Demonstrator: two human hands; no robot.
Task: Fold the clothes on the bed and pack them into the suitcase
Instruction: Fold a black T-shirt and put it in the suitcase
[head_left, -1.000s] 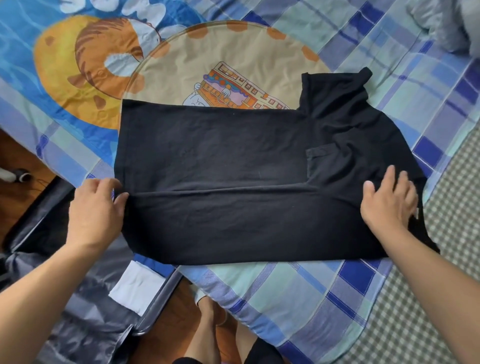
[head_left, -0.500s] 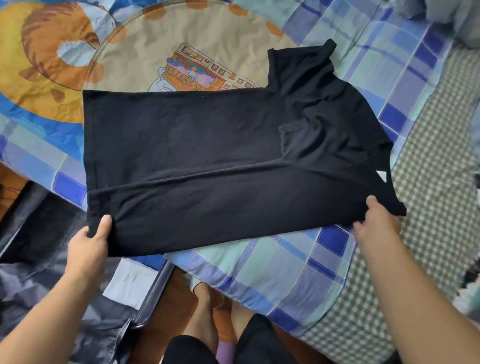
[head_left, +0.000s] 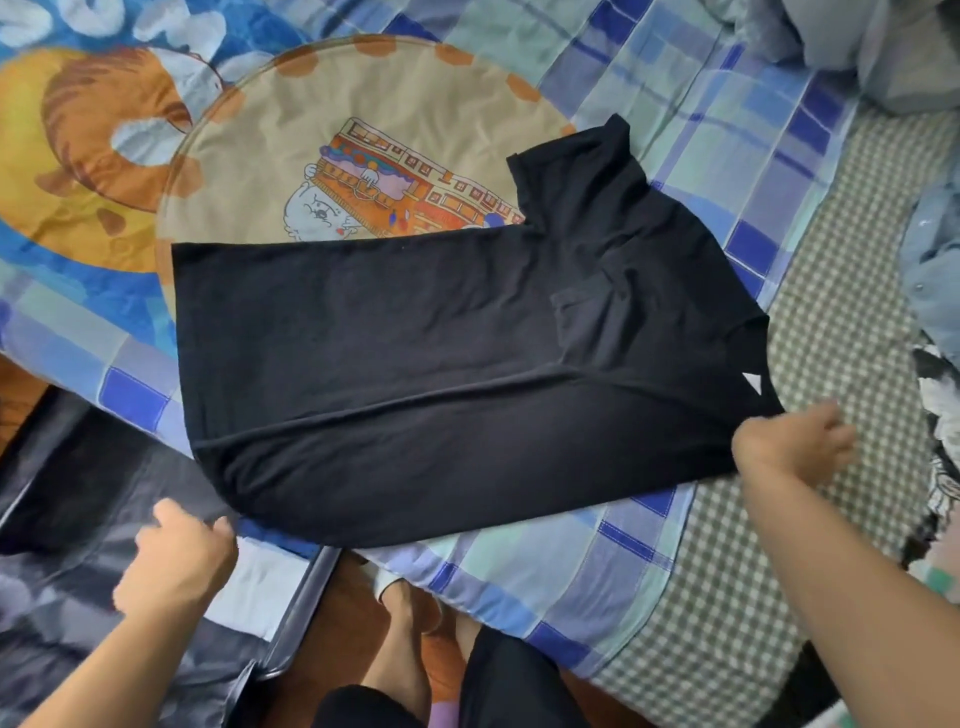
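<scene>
A black T-shirt (head_left: 415, 353) lies spread on the bed, hem to the left and collar to the right, with its near long side folded over. My left hand (head_left: 176, 561) is at the near hem corner, blurred, fingers curled and thumb against the cloth edge. My right hand (head_left: 789, 441) grips the near shoulder end of the shirt. An open suitcase (head_left: 78, 519) with dark lining lies on the floor at the lower left, partly under the bed's edge.
The bed carries a blue checked quilt (head_left: 571, 561) with a cartoon print and a grey-checked sheet (head_left: 727, 597). Grey cloth (head_left: 883, 47), a denim garment (head_left: 935, 270) and a black-and-white garment (head_left: 940, 415) lie at the right. My feet stand on the wooden floor.
Both hands left the top of the shirt and took its near edge. The shirt has turned slightly, its collar end now farther from me. The view has shifted.
</scene>
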